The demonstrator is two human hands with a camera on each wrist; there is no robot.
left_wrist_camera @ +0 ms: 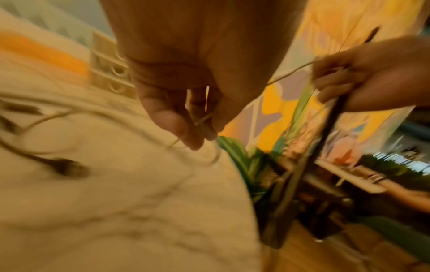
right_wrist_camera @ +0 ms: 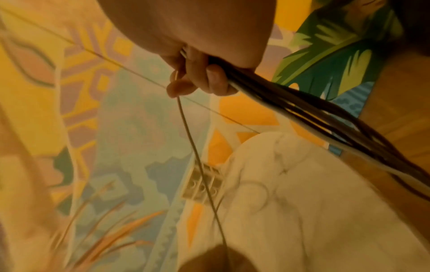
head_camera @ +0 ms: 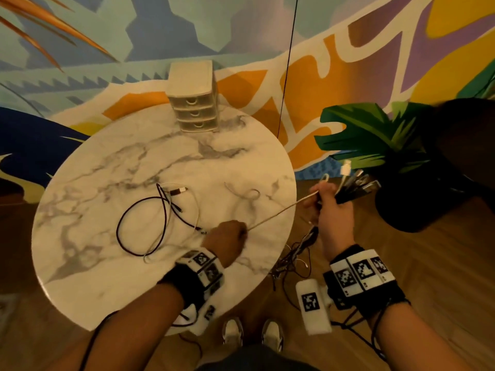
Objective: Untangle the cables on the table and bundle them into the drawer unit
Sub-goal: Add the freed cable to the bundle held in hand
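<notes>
A round marble table (head_camera: 107, 263) carries a loose tangle of a dark cable (head_camera: 126, 218) and a white cable (head_camera: 197, 204). My left hand (head_camera: 231, 232) pinches the white cable (left_wrist_camera: 202, 119) near the table's right side. That cable (head_camera: 276, 215) runs taut up to my right hand (head_camera: 325, 199), which hangs off the table's right edge. The right hand grips a bundle of cables (right_wrist_camera: 302, 110) with their plug ends (head_camera: 359, 180) sticking out above the fist and their tails (head_camera: 294, 253) hanging to the floor. A small cream drawer unit (head_camera: 194, 100) stands at the table's far edge, drawers closed.
A dark pot with a green plant (head_camera: 375, 135) stands right of the table, close to my right hand. A thin black cord (head_camera: 288, 62) hangs down behind the table. A painted wall lies behind, wood floor below, and my shoes (head_camera: 253, 334) by the table's near edge.
</notes>
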